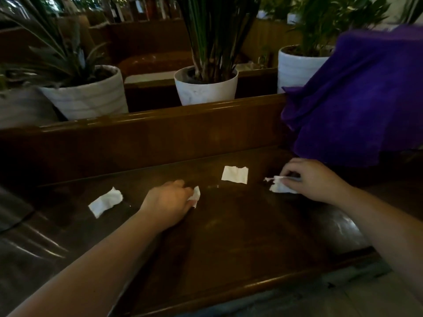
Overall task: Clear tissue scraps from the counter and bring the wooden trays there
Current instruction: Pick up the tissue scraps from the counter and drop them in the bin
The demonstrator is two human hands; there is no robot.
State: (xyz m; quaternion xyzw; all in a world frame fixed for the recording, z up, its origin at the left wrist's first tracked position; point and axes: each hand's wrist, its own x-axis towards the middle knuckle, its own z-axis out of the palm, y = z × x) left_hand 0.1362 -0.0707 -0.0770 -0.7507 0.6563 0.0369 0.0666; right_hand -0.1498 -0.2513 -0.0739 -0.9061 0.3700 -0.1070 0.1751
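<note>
Both bare forearms reach in from the bottom edge over the dark wooden counter (pixel 229 236). On the counter, the left hand (pixel 169 202) lies palm down with its fingers curled narrow around a small tissue scrap (pixel 195 196); the white paper sticks out on the thumb side of the hand. The right hand (pixel 313 177) is also on the counter, and its fingertips pinch a crumpled tissue scrap (pixel 278 185) that spreads out to the left of the hand.

Two more scraps lie free. One flat torn piece (pixel 235 174) rests between the two hands, slightly beyond them and touching neither. Another piece (pixel 105 201) lies to the left of the left hand, near it but apart.

Beyond the right hand, a purple cloth (pixel 357 94) hangs over something that is hidden. Beyond both hands, behind the raised back rail of the counter, three white plant pots stand in a row: one (pixel 91 94) far past the left hand, one (pixel 206 88) in the middle, and one (pixel 295 69) partly behind the cloth.

No wooden trays are seen.
</note>
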